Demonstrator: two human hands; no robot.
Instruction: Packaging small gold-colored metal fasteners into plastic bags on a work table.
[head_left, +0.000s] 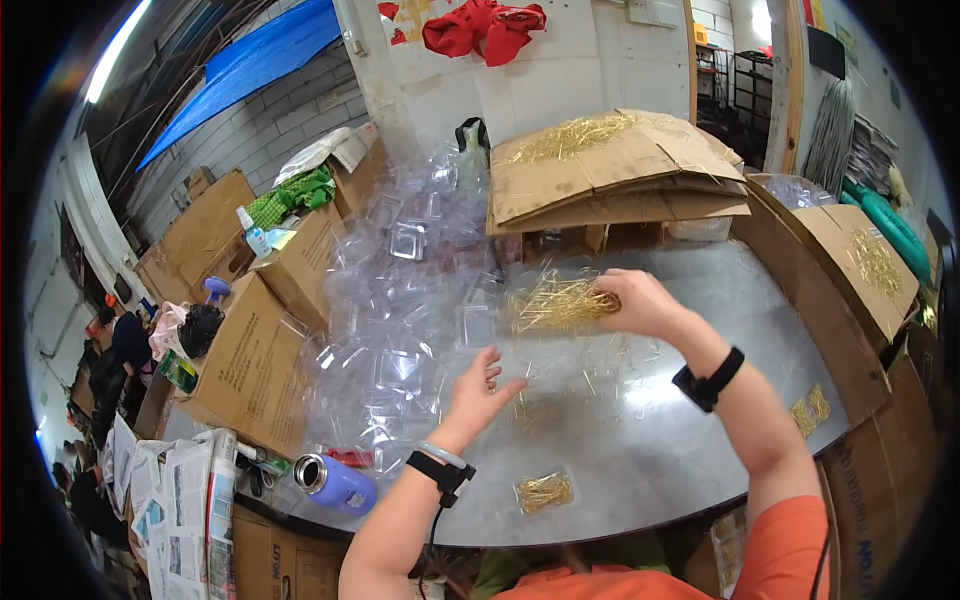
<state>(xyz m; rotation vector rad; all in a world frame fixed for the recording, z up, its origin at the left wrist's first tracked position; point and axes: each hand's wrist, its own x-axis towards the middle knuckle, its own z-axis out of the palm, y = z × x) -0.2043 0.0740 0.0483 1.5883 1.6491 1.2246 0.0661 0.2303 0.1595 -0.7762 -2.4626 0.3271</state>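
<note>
A thick bunch of thin gold wire hooks (555,302) is gripped by my right hand (642,303) above the metal table (640,470). Closer to me and to the left, my left hand (476,396) is open, fingers apart and holding nothing. It hovers beside a wide heap of clear plastic boxes (400,370). Loose hooks (590,375) lie scattered on the tabletop between and below the hands. Near the front edge sits a small clear box filled with gold hooks (543,492). Two small bundles of hooks (810,410) rest at the table's right side.
A cardboard box (590,185) with more hooks on top stands at the back. Cardboard walls (815,285) line the right edge. At front left are a purple bottle (335,483) and a cardboard carton (245,375). A spray bottle (252,232) stands behind.
</note>
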